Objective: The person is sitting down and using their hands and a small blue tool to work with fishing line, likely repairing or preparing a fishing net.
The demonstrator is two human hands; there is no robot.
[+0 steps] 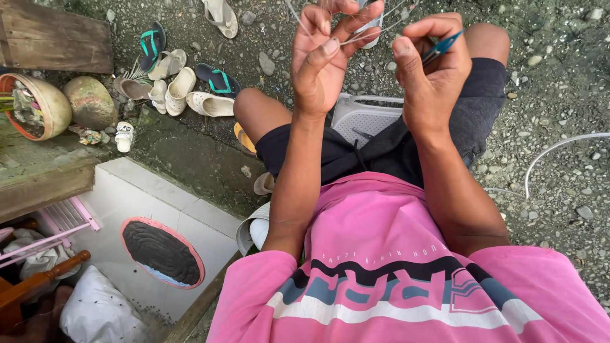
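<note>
Both hands are raised in front of me over my knees. My left hand point(323, 56) pinches thin clear strands of line point(381, 28) between thumb and fingers. My right hand point(431, 58) is closed around a small blue-green flat tool point(443, 44), whose tip sticks out to the right, and its thumb and forefinger also meet the strands. The strands run up out of the picture's top edge. Below the hands I see my black shorts point(394, 149) and pink shirt point(387, 267).
A white plastic seat point(359, 117) shows between my legs. Several sandals point(190, 86) lie on the gravel at upper left, beside round pots point(38, 105). A white box with a dark round opening point(162, 253) stands lower left. A white hose point(553, 152) curves at right.
</note>
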